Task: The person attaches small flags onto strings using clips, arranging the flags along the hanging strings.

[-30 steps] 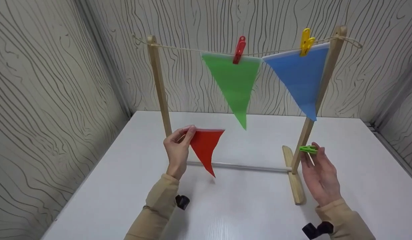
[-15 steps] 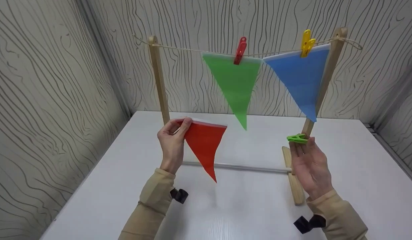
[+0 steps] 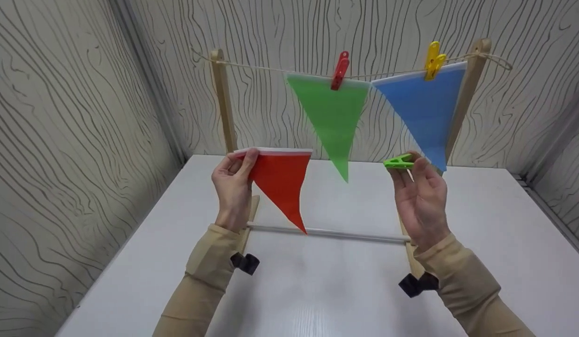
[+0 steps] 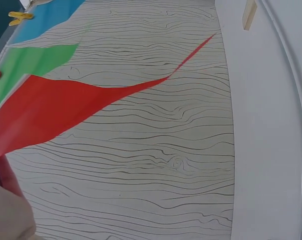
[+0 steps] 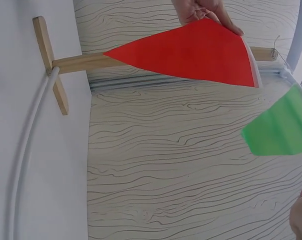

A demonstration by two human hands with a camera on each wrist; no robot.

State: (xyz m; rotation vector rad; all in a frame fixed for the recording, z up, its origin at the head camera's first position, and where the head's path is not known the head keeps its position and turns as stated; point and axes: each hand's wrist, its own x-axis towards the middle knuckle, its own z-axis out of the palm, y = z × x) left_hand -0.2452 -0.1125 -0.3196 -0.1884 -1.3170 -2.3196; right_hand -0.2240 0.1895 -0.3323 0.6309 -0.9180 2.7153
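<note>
My left hand (image 3: 234, 187) pinches a red triangular pennant (image 3: 282, 180) by the left part of its white-edged top, and its tip hangs down. In my right hand (image 3: 420, 201) a green clothespin (image 3: 399, 162) is pinched between thumb and fingers, below the blue pennant (image 3: 425, 107). A string (image 3: 256, 68) runs above both hands between two wooden posts. On it a red clothespin (image 3: 340, 70) holds a green pennant (image 3: 331, 117), and a yellow clothespin (image 3: 433, 61) holds the blue one. The right wrist view shows the red pennant (image 5: 191, 52) in the left hand (image 5: 203, 11); the green clothespin is out of sight there.
The left post (image 3: 222, 100) and right post (image 3: 470, 93) stand on wooden feet joined by a pale rod (image 3: 341, 234) low over the white table (image 3: 327, 290). Wood-patterned walls (image 3: 270, 28) rise behind and at the sides.
Both hands have risen. The left has shifted slightly left with the red pennant; the right has moved left and up with the green clothespin. The hanging pennants stay in place.
</note>
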